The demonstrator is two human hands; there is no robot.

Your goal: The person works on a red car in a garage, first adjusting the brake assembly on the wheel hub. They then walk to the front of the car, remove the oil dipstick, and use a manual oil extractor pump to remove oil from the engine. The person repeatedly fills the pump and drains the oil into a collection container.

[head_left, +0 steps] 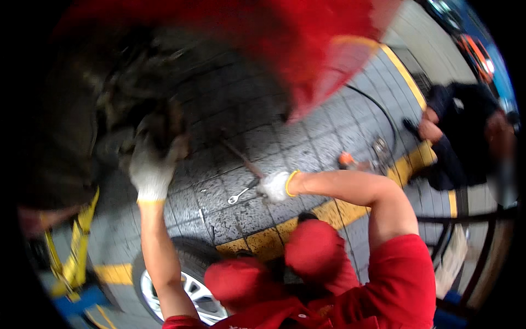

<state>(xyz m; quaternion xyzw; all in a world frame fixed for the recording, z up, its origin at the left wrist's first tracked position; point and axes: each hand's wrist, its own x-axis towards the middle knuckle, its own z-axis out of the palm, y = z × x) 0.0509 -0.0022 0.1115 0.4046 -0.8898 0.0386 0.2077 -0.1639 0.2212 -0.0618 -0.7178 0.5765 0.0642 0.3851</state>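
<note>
My left hand (150, 171), in a white knit glove, reaches up into the dark wheel well. Its fingers curl against a dark, greasy part (174, 118) of the wheel assembly, too dim and blurred to name. My right hand (274, 187), gloved in white with a yellow cuff, is closed around a long, thin, brownish bar (241, 156). The bar points up and left, and its far end fades into shadow. Just left of that hand shows a combination wrench (234, 198); whether it lies on the floor or touches the glove, I cannot tell.
Overhead spreads a blurred red car body panel (323, 60). A removed wheel (183, 247) lies by my left forearm. Left of it stands a yellow lift arm (76, 247). On the tiled floor are a black hose (383, 107) and an orange-ended tool (346, 159). Another person (466, 137) crouches at right.
</note>
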